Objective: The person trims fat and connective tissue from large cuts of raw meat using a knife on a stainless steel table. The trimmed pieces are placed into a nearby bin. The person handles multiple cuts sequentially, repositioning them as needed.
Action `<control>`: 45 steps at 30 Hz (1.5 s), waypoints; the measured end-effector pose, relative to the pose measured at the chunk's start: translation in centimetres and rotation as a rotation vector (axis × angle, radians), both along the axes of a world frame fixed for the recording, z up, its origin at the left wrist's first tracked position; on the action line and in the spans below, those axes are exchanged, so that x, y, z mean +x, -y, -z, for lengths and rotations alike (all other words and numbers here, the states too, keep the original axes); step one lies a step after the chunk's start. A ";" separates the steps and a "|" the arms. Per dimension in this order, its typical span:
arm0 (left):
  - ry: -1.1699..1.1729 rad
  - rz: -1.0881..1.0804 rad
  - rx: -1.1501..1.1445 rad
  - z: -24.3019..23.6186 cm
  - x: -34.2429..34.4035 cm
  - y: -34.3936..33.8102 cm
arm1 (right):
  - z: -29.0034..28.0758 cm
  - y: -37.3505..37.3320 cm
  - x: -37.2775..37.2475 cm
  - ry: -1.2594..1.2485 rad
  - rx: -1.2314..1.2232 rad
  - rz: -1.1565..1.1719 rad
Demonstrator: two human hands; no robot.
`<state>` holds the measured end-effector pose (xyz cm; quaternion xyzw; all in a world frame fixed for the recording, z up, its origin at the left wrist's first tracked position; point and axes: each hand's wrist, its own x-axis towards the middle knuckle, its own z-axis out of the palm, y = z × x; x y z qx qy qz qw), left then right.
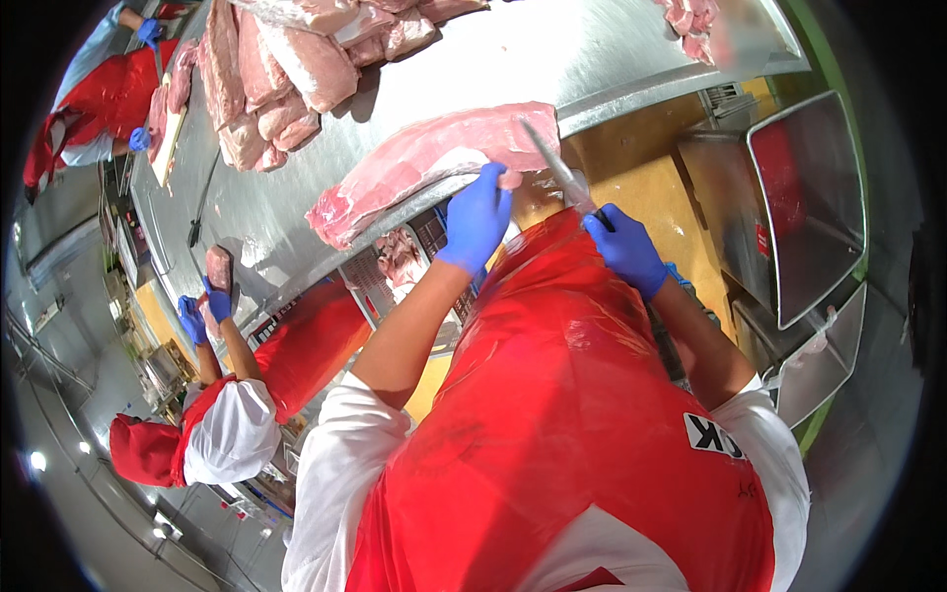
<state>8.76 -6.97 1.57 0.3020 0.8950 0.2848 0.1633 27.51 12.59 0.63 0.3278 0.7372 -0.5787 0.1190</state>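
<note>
A long slab of pink meat [395, 173] with a white strip along its lower side lies at the front edge of the steel table [607, 94]. My left hand [472, 222] wears a blue glove and is closed on a small pink piece of meat [509, 180] beside the slab's lower edge. My right hand [621, 247], also gloved in blue, grips the dark handle of a knife [557, 163], its blade angled up and left over the right end of the slab.
Meat pieces pile [306, 64] at the back left, with more [689, 30] at the back right. A co-worker [227, 434] handles meat at the left; another [99, 89] stands across the table. A loose knife [202, 207] lies left. Steel bins [804, 217] stand at the right.
</note>
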 end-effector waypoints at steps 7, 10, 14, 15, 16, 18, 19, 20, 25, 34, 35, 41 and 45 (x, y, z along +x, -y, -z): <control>0.239 -0.107 0.170 -1.7 0.5 2.9 | -0.6 2.8 -0.2 -0.159 0.139 -0.181; 0.204 -0.090 0.217 -0.8 0.4 3.8 | 0.0 3.9 0.1 -0.200 0.156 -0.175; 0.196 -0.081 0.231 -2.1 0.4 3.2 | 0.0 4.9 -0.2 -0.141 0.149 -0.158; 0.212 -0.087 0.214 -2.3 0.4 3.0 | -0.1 5.2 -0.2 -0.127 0.157 -0.155; 0.227 -0.094 0.197 -2.5 0.4 2.8 | -0.2 5.4 -0.3 -0.112 0.165 -0.153; 0.231 -0.099 0.197 -2.5 0.5 2.3 | -0.1 5.9 -0.5 -0.096 0.168 -0.131; 0.221 -0.093 0.211 -2.4 0.5 1.9 | 0.2 6.5 -0.7 -0.093 0.161 -0.108; 0.213 -0.085 0.226 -2.3 0.4 1.8 | 0.4 6.8 -0.9 -0.089 0.155 -0.083; 0.223 -0.075 0.226 -2.0 0.6 1.6 | 0.4 6.8 -0.7 -0.123 0.105 -0.112; 0.216 -0.037 0.284 -1.8 0.6 0.4 | 2.4 7.1 -2.0 -0.342 0.433 -0.367; 0.218 -0.041 0.285 -1.7 0.7 0.3 | 2.4 7.0 -2.6 -0.443 0.528 -0.447; 0.205 -0.026 0.287 -2.3 0.4 -0.1 | 0.8 6.5 -4.0 0.035 0.027 -0.146; 0.288 -0.030 0.306 -3.0 0.4 -0.6 | 1.2 6.1 -2.7 0.082 0.072 -0.227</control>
